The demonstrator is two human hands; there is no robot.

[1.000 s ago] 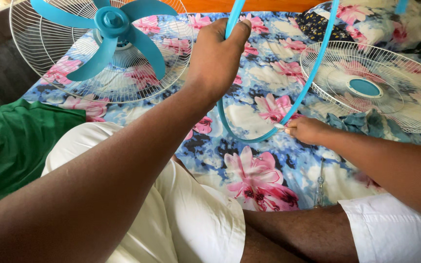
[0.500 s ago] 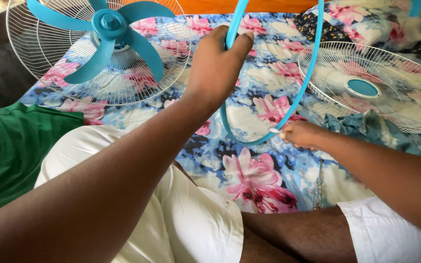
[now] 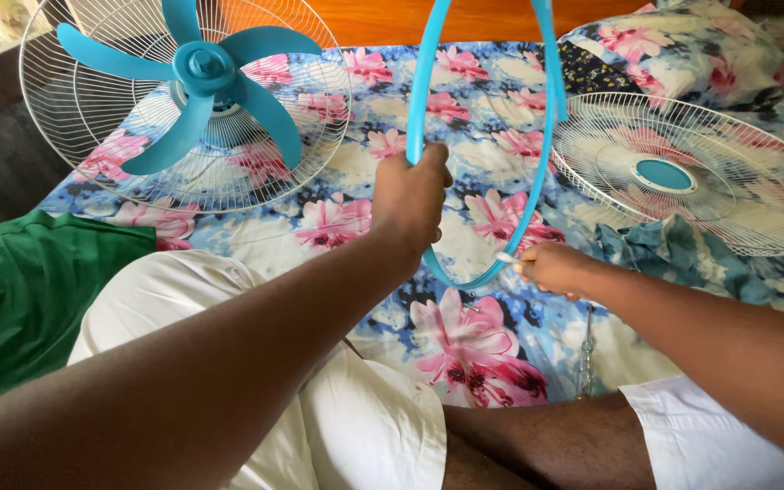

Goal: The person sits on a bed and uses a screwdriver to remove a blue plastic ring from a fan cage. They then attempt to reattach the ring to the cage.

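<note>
My left hand (image 3: pixel 410 198) grips the left side of a blue plastic ring (image 3: pixel 544 136), the rim band of a fan guard, and holds it upright over the bed. At the ring's lowest part my right hand (image 3: pixel 557 269) pinches a small white piece against the band. The ring's top runs out of the frame. Behind my left arm lies the rear fan guard (image 3: pixel 83 118) with the blue fan blades (image 3: pixel 203 80) on it. The front guard (image 3: pixel 728 195), white wire with a blue centre disc, lies flat to the right.
Everything rests on a flowered blue and pink bedsheet (image 3: pixel 483 336). A matching pillow (image 3: pixel 682 45) sits at the back right. A green cloth (image 3: pixel 20 290) lies at my left, a blue rag (image 3: pixel 655 254) by the front guard. My legs in white shorts fill the foreground.
My left hand has slid down the ring's left side, toward me. The right hand stays at the ring's bottom. The view has shifted a little.
</note>
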